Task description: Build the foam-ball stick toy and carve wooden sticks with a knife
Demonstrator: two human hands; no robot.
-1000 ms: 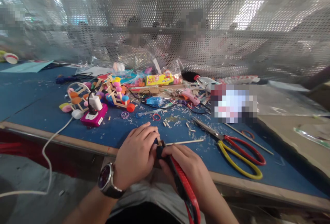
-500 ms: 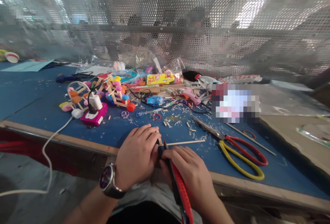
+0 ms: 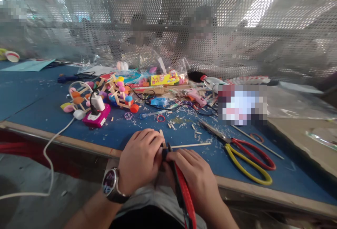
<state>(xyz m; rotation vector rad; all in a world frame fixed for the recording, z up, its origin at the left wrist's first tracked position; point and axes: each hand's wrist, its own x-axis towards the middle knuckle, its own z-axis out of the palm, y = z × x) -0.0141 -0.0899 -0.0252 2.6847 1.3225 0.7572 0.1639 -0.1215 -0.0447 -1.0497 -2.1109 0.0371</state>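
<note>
My left hand (image 3: 142, 158), with a watch on its wrist, is closed at the table's front edge. A flat wooden craft stick (image 3: 162, 135) pokes out by its fingertips; the rest is hidden. My right hand (image 3: 192, 172) is wrapped round a red-and-black hand cutter (image 3: 185, 195). The cutter's dark head meets the stick beside my left fingers, and its handle points back toward my body. A thin wooden stick (image 3: 192, 145) lies on the table just beyond my right knuckles.
Large scissors (image 3: 247, 155) with red and yellow handles lie at right. A magenta power adapter (image 3: 97, 116) with a white cord is at left, near stick models (image 3: 119, 93) with coloured pompoms. A pink glue gun (image 3: 197, 97), wood scraps and a yellow packet (image 3: 164, 78) lie behind.
My hands keep the same grip. A little more of the craft stick shows above my left fingertips, and the whole view has shifted slightly.
</note>
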